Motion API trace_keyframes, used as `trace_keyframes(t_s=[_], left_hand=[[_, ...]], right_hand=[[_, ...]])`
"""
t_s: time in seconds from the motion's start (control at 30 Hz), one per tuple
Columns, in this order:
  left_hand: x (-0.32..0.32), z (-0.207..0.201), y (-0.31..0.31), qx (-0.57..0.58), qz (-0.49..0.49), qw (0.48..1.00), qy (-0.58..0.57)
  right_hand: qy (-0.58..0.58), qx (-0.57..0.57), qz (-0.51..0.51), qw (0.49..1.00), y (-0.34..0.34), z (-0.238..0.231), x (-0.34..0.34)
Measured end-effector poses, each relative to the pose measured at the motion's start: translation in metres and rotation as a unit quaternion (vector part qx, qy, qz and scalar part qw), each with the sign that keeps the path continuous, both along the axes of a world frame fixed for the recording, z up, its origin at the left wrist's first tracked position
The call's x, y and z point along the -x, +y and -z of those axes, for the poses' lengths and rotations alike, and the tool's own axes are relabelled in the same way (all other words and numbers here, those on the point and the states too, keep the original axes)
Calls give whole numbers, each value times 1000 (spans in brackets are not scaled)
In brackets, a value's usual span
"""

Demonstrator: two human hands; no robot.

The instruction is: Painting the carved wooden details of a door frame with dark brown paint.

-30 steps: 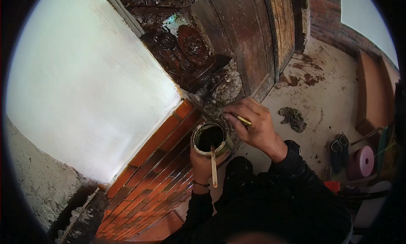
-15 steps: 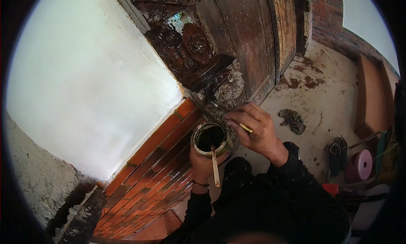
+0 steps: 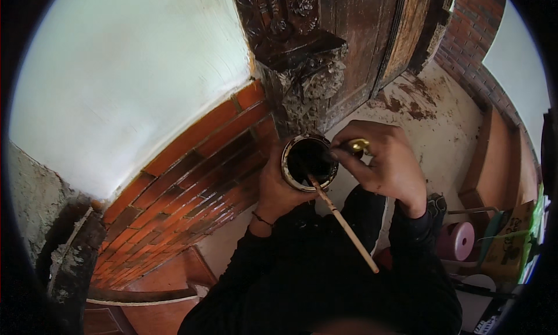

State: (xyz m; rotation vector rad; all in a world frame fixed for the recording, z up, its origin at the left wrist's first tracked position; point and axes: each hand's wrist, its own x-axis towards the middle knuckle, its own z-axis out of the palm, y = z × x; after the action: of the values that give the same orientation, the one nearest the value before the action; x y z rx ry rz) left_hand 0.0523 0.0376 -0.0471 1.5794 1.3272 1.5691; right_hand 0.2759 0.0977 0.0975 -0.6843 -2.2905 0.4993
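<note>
My left hand [image 3: 275,187] is wrapped round an open tin can [image 3: 285,165] of dark liquid, with smears round its rim. A long thin wooden stick [image 3: 350,233] leans out of the can toward my body. At the can's right rim, my right hand [image 3: 389,160] pinches a small brush with a shiny yellow handle [image 3: 359,145]; its tip is down by the can's mouth and hard to make out. Just beyond the can stands the carved wooden door post [image 3: 285,24], dark and glossy above, with a rough, greyish base [image 3: 317,91].
A brick wall [image 3: 197,160] under white plaster [image 3: 133,85] lies at my left. The wooden door [image 3: 369,38] stands beyond. Brown stains [image 3: 412,97] mark the floor. At right are a pink round stool [image 3: 456,241], a cardboard box [image 3: 508,233] and brown boards [image 3: 485,160].
My right hand has drawn the brush back from the post's base to the can's rim. The view has shifted, and the stick now leans further right.
</note>
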Motion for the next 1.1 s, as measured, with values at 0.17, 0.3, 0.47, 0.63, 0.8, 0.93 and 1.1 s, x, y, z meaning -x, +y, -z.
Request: trace_keyframes(t_s=[0.17, 0.3, 0.47, 0.63, 0.8, 0.93, 1.1], left_hand=[[-7, 5, -1, -18, -2, 999, 38], [-7, 4, -2, -20, -9, 999, 48], [1, 4, -2, -2, -26, 999, 22], [2, -7, 4, -32, -13, 999, -26], [4, -9, 9, -40, -9, 998, -54], [6, -1, 15, -52, -18, 996, -67], [11, -18, 11, -62, -33, 995, -66]], right_hand=[[-63, -54, -4, 997, -1, 7, 9], [-64, 9, 11, 998, -2, 3, 4], [244, 211, 43, 946, 11, 25, -14], [391, 282, 49, 875, 24, 51, -20], [397, 295, 49, 868, 31, 68, -22], [454, 296, 45, 839, 31, 71, -11], [532, 283, 54, 796, 28, 83, 15]])
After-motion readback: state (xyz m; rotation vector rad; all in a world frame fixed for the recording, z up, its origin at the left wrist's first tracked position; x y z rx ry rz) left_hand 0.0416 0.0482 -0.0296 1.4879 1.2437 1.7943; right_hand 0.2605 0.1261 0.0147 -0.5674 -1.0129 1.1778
